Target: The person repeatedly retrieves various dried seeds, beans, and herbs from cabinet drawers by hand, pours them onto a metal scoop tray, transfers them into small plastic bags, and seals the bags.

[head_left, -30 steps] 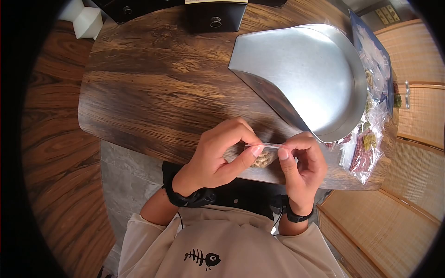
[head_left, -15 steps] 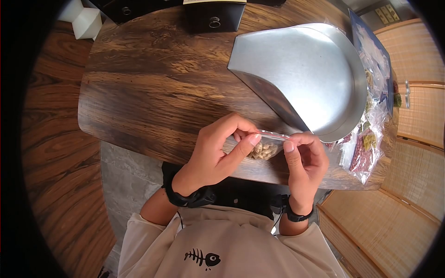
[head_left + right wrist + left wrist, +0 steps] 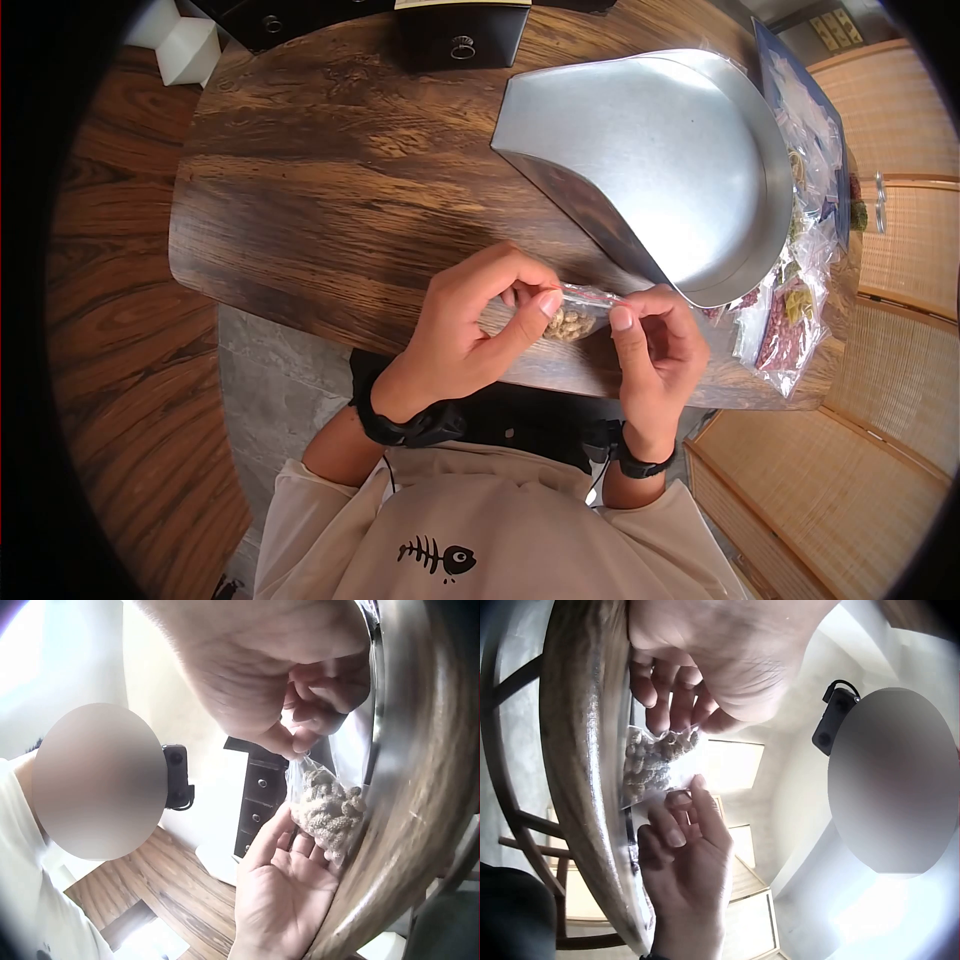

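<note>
A small clear zip bag [image 3: 572, 322] holding knobbly pale brown dried pieces hangs between my two hands, above the table's near edge. My left hand [image 3: 468, 322] pinches the left end of its red-lined top strip between thumb and forefinger. At the other end of the strip, my right hand [image 3: 656, 345] pinches with thumb and forefinger. The lumpy contents lie bunched in the bag [image 3: 324, 810] below the fingers in the right wrist view. The left wrist view shows the bag [image 3: 649, 761] between both hands, side on.
A large silver metal scoop-shaped pan [image 3: 685, 170] lies just beyond my right hand. Filled plastic bags [image 3: 785, 335] crowd the wooden table's [image 3: 320, 200] right side beside a blue tray edge [image 3: 772, 50]. Black drawers [image 3: 462, 42] stand at the back.
Both hands have shifted slightly away from my body with the bag and spread a little apart. More of the contents shows. The top strip, straight half a second ago, looks more crumpled.
</note>
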### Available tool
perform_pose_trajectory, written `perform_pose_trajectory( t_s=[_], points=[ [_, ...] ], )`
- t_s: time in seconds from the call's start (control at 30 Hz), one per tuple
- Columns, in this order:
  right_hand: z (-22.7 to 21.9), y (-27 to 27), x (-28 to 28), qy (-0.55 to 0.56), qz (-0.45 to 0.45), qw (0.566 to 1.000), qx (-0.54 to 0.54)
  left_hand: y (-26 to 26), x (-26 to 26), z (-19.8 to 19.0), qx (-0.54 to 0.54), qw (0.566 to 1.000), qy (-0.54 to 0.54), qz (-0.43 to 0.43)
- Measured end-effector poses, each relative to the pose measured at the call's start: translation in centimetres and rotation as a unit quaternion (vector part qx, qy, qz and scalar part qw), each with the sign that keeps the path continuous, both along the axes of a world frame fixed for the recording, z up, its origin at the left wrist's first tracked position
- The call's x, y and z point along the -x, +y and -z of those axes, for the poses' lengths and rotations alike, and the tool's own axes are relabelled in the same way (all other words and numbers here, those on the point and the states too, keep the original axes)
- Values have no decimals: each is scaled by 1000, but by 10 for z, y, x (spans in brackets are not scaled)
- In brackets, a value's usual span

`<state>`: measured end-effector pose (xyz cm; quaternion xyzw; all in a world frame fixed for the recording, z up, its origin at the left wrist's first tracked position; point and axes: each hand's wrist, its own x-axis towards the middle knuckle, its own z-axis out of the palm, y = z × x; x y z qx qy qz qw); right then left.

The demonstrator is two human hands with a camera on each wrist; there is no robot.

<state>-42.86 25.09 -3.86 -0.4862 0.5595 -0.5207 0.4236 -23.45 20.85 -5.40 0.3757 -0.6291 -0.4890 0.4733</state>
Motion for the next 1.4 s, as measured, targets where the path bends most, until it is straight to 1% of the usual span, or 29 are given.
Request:
perform_pose_trajectory(
  t_s=[0.07, 0.13, 0.17, 0.23, 0.33, 0.47, 0.53, 0.6, 0.67, 0.7, 0.77, 0.8, 0.83, 1.03, 1.1, 1.17, 1.2, 1.27, 1.3, 1.33, 1.37, 1.4],
  points=[
    [1, 0, 2, -8, -10, 1000, -1, 0, 2, -5, -19, 1000, -4, 19],
    [2, -2, 3, -2, -65, 998, 21, 1, 3, 0, -12, 999, -7, 34],
    [2, -2, 3, -2, -65, 998, 21, 1, 3, 1, -4, 999, -10, 48],
    [2, -3, 2, 24, -92, 995, 19, 1, 3, 2, 3, 998, -17, 54],
    [3, -4, 1, 27, -102, 994, 31, 1, 1, 2, 20, 997, -32, 61],
    [-2, -4, 3, 62, -102, 992, 49, 0, 1, -1, 55, 995, -53, 61],
    [-5, -3, 2, 100, -97, 989, 57, -1, 0, -2, 67, 994, -64, 64],
    [-7, -2, 3, 108, -93, 988, 63, -1, 0, -3, 79, 992, -76, 66],
    [-9, -2, 4, 120, -73, 987, 73, -2, 3, -4, 55, 994, -71, 57],
    [-13, -2, 9, 126, -76, 986, 81, -2, 4, -5, 64, 993, -64, 73],
    [-25, 0, 18, 155, -80, 980, 100, 0, 4, -6, 64, 994, -71, 54],
    [-28, 2, 22, 174, -83, 976, 104, 0, 5, -6, 71, 993, -59, 70],
    [-31, 4, 25, 186, -80, 974, 106, 1, 4, -8, 70, 993, -70, 71],
    [-36, 15, 30, 202, -58, 974, 82, 0, 6, -7, 68, 990, -93, 86],
    [-37, 18, 34, 201, -50, 976, 72, 2, 5, -6, 16, 995, -71, 66],
    [-35, 24, 49, 154, 37, 976, 151, 2, 2, -7, 4, 996, -70, 61],
    [-40, 28, 55, 143, 79, 975, 151, 2, 1, -8, -12, 996, -68, 55],
    [-53, 30, 67, 107, 163, 971, 139, 2, 4, -9, -6, 995, -78, 68],
    [-52, 30, 83, 91, 204, 963, 149, 2, 5, -9, -2, 993, -90, 77],
    [-60, 25, 93, 72, 257, 954, 139, 2, 4, -9, 5, 993, -92, 78],
    [-57, 25, 113, 54, 312, 941, 122, 1, 2, -10, -5, 993, -89, 77],
    [-50, 16, 132, 49, 312, 940, 127, 2, 1, -11, -16, 993, -84, 75]
  ],
)
